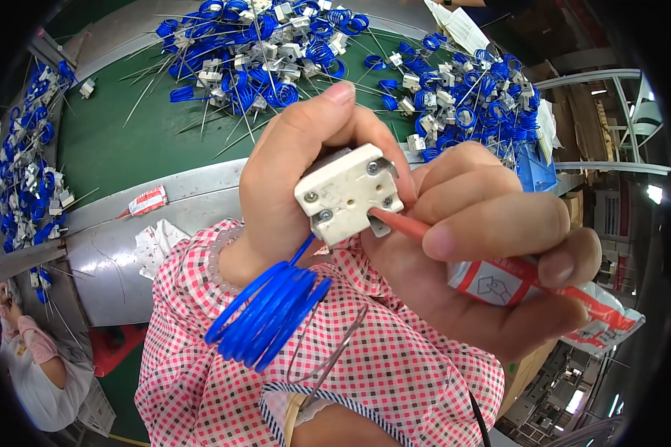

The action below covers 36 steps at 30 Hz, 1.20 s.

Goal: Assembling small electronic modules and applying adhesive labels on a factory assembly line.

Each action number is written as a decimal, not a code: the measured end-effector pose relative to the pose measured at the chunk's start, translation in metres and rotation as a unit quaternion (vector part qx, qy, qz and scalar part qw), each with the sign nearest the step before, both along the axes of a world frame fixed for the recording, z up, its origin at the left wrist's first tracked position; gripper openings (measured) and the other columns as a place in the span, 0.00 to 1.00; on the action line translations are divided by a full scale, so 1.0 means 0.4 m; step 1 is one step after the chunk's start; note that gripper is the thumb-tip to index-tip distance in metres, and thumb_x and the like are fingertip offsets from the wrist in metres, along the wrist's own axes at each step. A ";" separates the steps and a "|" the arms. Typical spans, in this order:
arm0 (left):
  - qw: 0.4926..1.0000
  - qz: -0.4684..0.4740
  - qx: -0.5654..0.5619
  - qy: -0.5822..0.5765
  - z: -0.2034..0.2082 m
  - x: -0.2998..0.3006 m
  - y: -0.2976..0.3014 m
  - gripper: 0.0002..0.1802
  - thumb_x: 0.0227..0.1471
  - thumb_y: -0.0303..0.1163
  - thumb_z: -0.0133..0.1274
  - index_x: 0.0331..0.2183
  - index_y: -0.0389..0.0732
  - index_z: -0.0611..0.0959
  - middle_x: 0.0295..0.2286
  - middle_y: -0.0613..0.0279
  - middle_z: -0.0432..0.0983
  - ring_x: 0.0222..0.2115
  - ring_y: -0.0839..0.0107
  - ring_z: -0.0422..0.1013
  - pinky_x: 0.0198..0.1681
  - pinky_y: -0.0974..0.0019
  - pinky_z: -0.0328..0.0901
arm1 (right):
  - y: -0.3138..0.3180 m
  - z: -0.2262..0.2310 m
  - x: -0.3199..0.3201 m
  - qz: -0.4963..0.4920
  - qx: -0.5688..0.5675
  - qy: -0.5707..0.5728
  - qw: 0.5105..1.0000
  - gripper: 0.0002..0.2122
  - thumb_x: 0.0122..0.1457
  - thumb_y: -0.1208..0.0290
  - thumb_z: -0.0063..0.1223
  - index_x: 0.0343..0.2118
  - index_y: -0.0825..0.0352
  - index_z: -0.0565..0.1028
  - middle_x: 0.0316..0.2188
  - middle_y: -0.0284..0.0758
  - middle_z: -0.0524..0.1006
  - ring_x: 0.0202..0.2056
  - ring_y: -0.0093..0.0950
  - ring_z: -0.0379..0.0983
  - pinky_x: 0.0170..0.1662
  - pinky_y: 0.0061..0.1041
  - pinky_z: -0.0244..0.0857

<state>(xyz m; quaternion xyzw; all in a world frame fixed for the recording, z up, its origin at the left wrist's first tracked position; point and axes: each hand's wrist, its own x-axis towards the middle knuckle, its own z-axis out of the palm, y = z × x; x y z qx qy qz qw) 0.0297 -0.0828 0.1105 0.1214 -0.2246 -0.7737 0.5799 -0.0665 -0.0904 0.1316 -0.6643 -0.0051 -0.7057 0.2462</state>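
Note:
My left hand [294,149] is closed round a small cream-white block [343,195], probably a thermostat body, with screws and small holes in its face. From its lower side hangs a coil of blue tubing [268,313], with thin bare metal wire [328,365] below it. My right hand [492,231] grips a red-and-white squeeze tube [499,283] with a red pointed nozzle [402,223]. The nozzle's tip is at the block's face, close to a hole near its lower right edge; whether it touches cannot be told.
Heaps of similar blocks with blue coils [253,59] lie on the green belt [127,134], with more at the right [470,104] and left [22,164]. On the metal ledge [112,261] are another red-and-white tube [147,200] and crumpled white cloth [156,242]. Another person [41,365] sits lower left.

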 end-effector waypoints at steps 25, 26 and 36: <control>0.993 0.030 -0.011 -0.115 0.015 0.010 0.000 0.28 0.50 0.45 0.35 0.15 0.33 0.76 0.13 0.56 0.71 0.14 0.75 0.65 0.20 0.75 0.59 | -0.026 0.070 -0.047 0.149 0.111 0.243 0.952 0.17 0.61 0.54 0.24 0.34 0.65 0.59 0.15 0.37 0.66 0.09 0.21 0.51 0.15 0.21 0.50; 0.986 0.068 0.005 -0.152 0.021 0.004 0.005 0.27 0.50 0.45 0.36 0.15 0.33 0.76 0.13 0.56 0.70 0.14 0.75 0.64 0.19 0.75 0.59 | -0.026 0.067 -0.046 0.150 0.112 0.243 0.952 0.17 0.61 0.54 0.24 0.34 0.65 0.59 0.15 0.37 0.66 0.09 0.21 0.51 0.15 0.21 0.50; 0.996 0.035 0.032 -0.081 0.004 0.008 -0.002 0.28 0.51 0.45 0.35 0.16 0.33 0.76 0.13 0.56 0.71 0.13 0.76 0.65 0.18 0.76 0.60 | -0.004 0.024 -0.011 0.106 0.093 0.097 0.985 0.19 0.60 0.53 0.23 0.36 0.65 0.60 0.16 0.37 0.67 0.09 0.22 0.55 0.15 0.21 0.51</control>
